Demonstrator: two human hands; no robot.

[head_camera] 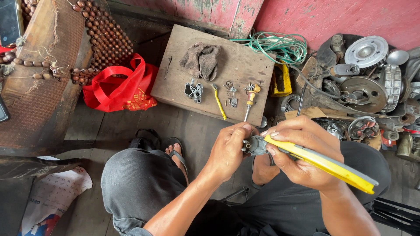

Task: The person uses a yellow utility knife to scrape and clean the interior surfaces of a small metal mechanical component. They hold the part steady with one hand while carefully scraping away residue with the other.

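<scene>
My left hand (228, 150) grips a small grey metal part (253, 145) between thumb and fingers, above my lap. My right hand (302, 155) holds a yellow-handled knife-like tool (326, 164) with its front end pressed against that part. Both hands meet in the middle of the view, just in front of a low wooden board (175, 87). On the board lie a grey rag (201, 60), a small metal casting (194, 91), a yellow toothbrush (218, 101), springs and small pieces (231, 92) and a screwdriver (250, 100).
A red bag (120, 87) lies left of the board beside a wooden seat with brown beads (105, 35). Green coiled wire (280, 46) sits behind the board. A heap of metal engine parts (367, 83) fills the right. My foot in a sandal (177, 155) rests below.
</scene>
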